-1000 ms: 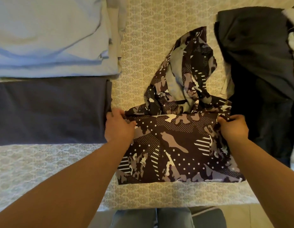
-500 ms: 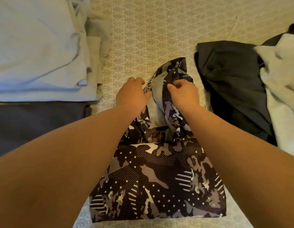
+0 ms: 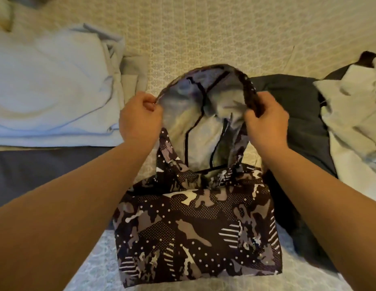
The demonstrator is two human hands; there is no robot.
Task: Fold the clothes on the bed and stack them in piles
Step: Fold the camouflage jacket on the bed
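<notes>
A dark camouflage-patterned hooded garment (image 3: 199, 232) lies partly folded on the patterned bed cover (image 3: 203, 34) in front of me. Its hood (image 3: 203, 114) is raised off the bed and spread wide, showing a pale grey lining. My left hand (image 3: 138, 116) pinches the hood's left rim. My right hand (image 3: 267, 120) grips the hood's right rim, fingers curled round the dark edge. The folded body of the garment stays flat on the bed below my hands.
A folded light blue pile (image 3: 52, 91) sits at the left, with a folded dark navy garment (image 3: 46, 171) below it. A dark grey garment (image 3: 296, 114) lies loose at the right, with a white garment (image 3: 351, 114) on top of it.
Both hands went from the garment's folded top edge up to the crumpled hood, took hold of its rim, and have now lifted and spread it so the lining shows.
</notes>
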